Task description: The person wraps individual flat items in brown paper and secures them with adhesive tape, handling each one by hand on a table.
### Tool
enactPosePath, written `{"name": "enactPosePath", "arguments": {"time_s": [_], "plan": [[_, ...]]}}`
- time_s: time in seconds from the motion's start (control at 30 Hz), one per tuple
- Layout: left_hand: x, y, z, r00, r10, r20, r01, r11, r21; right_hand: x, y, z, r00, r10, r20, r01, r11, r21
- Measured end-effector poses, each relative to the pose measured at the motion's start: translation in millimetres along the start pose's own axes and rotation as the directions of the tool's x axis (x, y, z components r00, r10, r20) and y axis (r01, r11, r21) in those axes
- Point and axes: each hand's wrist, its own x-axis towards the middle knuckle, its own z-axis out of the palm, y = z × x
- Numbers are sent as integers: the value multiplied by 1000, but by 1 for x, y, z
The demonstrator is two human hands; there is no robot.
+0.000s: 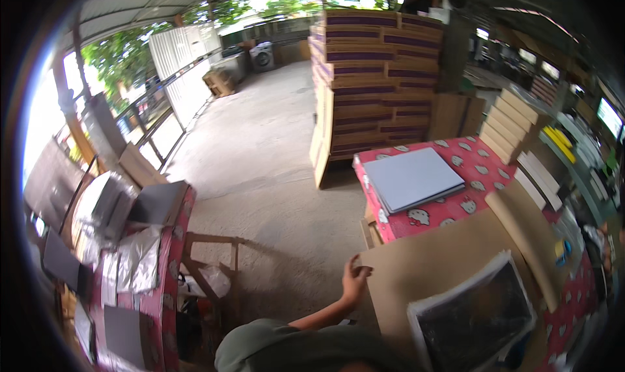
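Observation:
My left hand (355, 279) is at the left edge of a large sheet of brown paper (403, 268). Its fingers are slightly bent and apart, with nothing visible between them; whether they touch the paper's edge I cannot tell. On the sheet lies a dark flat rectangular panel (475, 316) in clear plastic wrap with pale edges. The far right part of the sheet curls up into a roll (527, 242). My right hand is not in view.
Behind the paper, grey flat panels (415, 176) lie stacked on a pink patterned tablecloth (478, 157). A tall stack of cartons (381, 79) stands beyond. To the left, another pink-covered table (170, 274) holds grey panels and plastic-wrapped items (140, 261). Concrete floor (260, 176) lies between.

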Motion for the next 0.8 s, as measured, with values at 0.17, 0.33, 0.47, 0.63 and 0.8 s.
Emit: {"name": "enactPosePath", "arguments": {"time_s": [0.17,0.33,0.47,0.63,0.8], "plan": [[11,59,-26,995,-101,-26,100,995,-21,-46,20,21,1000,17,-11,-16,994,110],[66,37,7,989,-39,143,5,973,232,-15,-65,-31,846,511,153,-454,841,-294],[89,-2,32,954,-280,105,168,791,588,-52,11,1,847,528,-69,-522,799,-299],[128,-46,-54,917,-359,175,211,807,551,-65,-20,-67,660,741,-124,-730,593,-340],[122,-31,-49,946,-109,304,-47,886,462,-143,22,-125,497,752,-434,-859,354,-370]]}}
